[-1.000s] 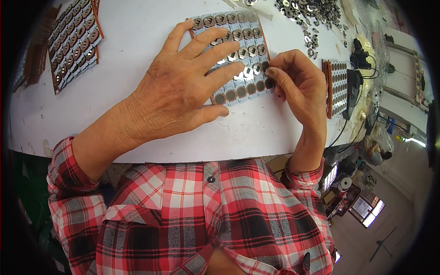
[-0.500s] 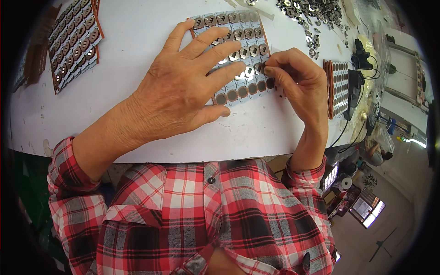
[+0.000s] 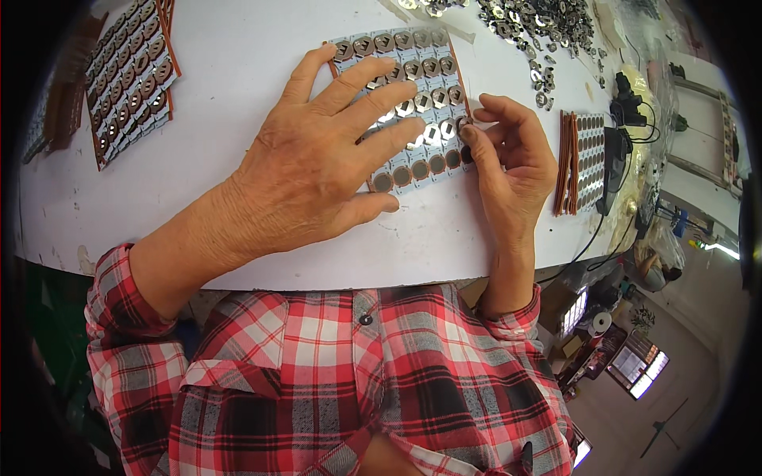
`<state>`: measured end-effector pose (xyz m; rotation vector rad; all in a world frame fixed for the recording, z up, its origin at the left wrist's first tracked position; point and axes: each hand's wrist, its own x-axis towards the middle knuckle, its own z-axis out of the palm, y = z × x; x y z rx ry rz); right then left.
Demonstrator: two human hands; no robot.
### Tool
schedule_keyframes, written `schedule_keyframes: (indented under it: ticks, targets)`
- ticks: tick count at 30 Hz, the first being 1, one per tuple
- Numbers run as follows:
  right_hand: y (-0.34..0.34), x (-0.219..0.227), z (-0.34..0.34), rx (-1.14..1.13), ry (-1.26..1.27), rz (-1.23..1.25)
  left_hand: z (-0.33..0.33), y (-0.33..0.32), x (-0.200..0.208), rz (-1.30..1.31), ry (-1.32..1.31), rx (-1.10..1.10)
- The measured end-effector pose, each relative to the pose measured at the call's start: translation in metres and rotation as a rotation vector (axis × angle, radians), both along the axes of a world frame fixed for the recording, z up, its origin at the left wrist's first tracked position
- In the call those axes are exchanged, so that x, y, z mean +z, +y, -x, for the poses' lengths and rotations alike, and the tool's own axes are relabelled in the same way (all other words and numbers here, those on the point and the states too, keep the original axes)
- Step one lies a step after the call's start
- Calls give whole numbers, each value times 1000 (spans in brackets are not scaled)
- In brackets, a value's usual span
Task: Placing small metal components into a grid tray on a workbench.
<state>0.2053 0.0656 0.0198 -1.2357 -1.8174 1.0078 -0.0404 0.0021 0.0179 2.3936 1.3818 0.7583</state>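
The left hand [image 3: 305, 151] lies spread over the panel [image 3: 426, 152]; the right hand [image 3: 512, 151] is narrowed, contents unclear. Clips [image 3: 440, 98] top rows around the left fingers; discs [image 3: 419, 170] nearest its thumb are bare.

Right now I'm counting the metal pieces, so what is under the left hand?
Under the left hand lies part of the pale panel; shiny metal pieces show between the spread fingers. What they and the palm cover is hidden.
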Motion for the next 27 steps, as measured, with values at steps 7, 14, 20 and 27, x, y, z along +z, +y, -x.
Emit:
schedule_keyframes:
  ticks: [7,14,20,27]
  targets:
    - [3,-2,-5,40,9,26,-1,-2,3,23,0,3]
    - [2,1,-2,41,-99,-46,-3,-3,6,35,5,17]
    - [2,5,7,83,-209,-254,-1,-1,5,17,1,-13]
    - [42,6,-39,-291,-394,-353,1,1,3,-33,84,55]
